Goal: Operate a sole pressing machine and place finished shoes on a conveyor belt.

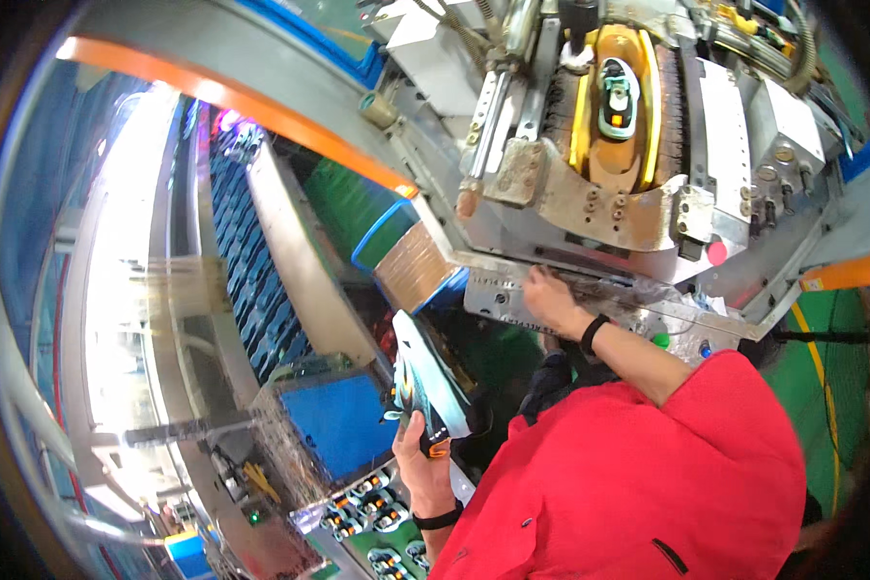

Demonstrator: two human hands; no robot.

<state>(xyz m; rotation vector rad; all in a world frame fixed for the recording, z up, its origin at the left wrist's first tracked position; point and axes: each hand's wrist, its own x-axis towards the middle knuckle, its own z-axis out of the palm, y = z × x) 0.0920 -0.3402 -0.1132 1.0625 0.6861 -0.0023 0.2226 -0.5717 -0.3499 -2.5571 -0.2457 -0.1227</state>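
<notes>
My left hand [423,466] is closed round the heel end of a pale mint and black sneaker [429,385], which is held upright with its toe upward. Orange shows on the shoe near my fingers. My right hand [554,302] rests at the metal control panel [628,311] along the machine's front edge, its fingers partly spread and nothing seen in them. Beyond it, a second sneaker [619,100] sits inside the machine's brown cradle [617,162], between yellow side pads.
A conveyor with dark blue wavy rollers [253,261] runs along the left. Beside it are a blue-topped stand [333,423] and several sneakers [365,507] on a lower rack. A cardboard-filled blue bin [414,266] stands by the machine. An orange bar [242,108] crosses above.
</notes>
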